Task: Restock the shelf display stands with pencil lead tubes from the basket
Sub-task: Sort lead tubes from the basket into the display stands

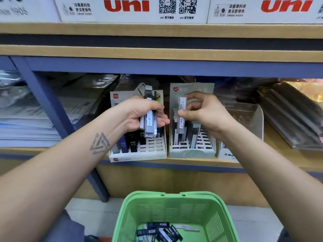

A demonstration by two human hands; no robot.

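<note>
My left hand [139, 113] grips a bundle of grey pencil lead tubes [149, 119] in front of the white display stand [139, 154], which holds a few dark HB 0.5 tubes [128, 144]. My right hand [202, 112] pinches a single grey tube [181, 116] upright over the pale green display stand [192, 152], whose slots hold several tubes. Below, the green basket [174, 206] has several dark and light tubes [160, 232] lying in its bottom.
Both stands sit on a wooden shelf with a blue frame [174, 67]. A clear plastic holder [248, 117] stands right of the green stand. Stacked papers [26, 123] lie left and dark folders [293, 116] right. White uni boxes [132, 7] fill the shelf above.
</note>
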